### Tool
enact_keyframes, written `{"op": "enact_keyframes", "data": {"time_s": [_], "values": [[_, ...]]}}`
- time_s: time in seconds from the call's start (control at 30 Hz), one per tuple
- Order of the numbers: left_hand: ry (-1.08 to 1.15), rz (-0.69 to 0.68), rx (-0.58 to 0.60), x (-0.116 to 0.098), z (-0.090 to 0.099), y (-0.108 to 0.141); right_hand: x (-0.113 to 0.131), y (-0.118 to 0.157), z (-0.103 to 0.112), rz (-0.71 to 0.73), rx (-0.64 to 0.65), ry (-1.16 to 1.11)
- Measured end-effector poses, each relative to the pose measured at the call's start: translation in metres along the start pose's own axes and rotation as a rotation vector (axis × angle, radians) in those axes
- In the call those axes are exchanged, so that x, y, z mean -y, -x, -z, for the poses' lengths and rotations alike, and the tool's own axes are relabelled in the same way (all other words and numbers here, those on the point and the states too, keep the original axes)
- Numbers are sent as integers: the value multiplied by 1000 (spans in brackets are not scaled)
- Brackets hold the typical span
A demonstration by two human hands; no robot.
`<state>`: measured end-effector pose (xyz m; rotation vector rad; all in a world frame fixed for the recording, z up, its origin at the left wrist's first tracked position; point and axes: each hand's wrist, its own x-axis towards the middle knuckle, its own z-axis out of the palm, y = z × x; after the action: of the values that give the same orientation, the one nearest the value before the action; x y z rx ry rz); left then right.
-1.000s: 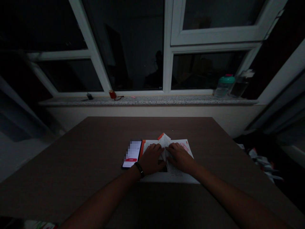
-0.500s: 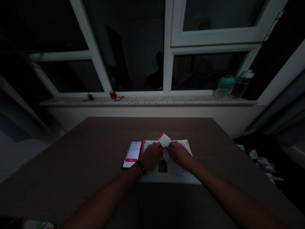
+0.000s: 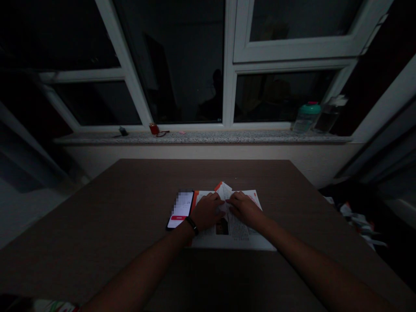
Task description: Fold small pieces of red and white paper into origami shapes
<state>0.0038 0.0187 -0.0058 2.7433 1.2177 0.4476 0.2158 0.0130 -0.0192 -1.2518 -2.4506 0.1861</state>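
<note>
A piece of printed paper (image 3: 223, 190), folded to a point with an orange corner, lies between my hands. Its lower part is partly covered by my fingers. My left hand (image 3: 207, 211), a black band at its wrist, curls over the paper's left side, the thumb a little apart from the index finger. From the right, my right hand (image 3: 244, 209) presses bent fingers on the other side, the index fingertips almost meeting at the middle. Beneath both lies a printed sheet (image 3: 234, 243) with an orange left edge and a dark picture.
A lit phone (image 3: 182, 206) lies just left of the sheet on the brown table (image 3: 136, 190). Beyond it, the stone windowsill (image 3: 208, 137) bears a small red jar (image 3: 154, 128), a teal-lidded bottle (image 3: 306, 117) and a clear bottle (image 3: 329, 115). Crumpled items (image 3: 357, 223) lie off the table's right side.
My left thumb has moved down and away from the index finger. The raised paper between my hands now lies flatter. My right hand has barely moved.
</note>
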Motion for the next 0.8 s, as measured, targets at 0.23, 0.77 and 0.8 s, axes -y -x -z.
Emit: {"op": "enact_keyframes", "data": {"time_s": [0.23,0.77,0.8], "values": [[-48,-27,24,-5,3,5,-4,5,-2,38,31,-3],[-53,-93,24,-9,7,14,4,15,12,63,47,-87],[-53,-87,24,-9,7,14,3,15,11,65,39,-85]]}}
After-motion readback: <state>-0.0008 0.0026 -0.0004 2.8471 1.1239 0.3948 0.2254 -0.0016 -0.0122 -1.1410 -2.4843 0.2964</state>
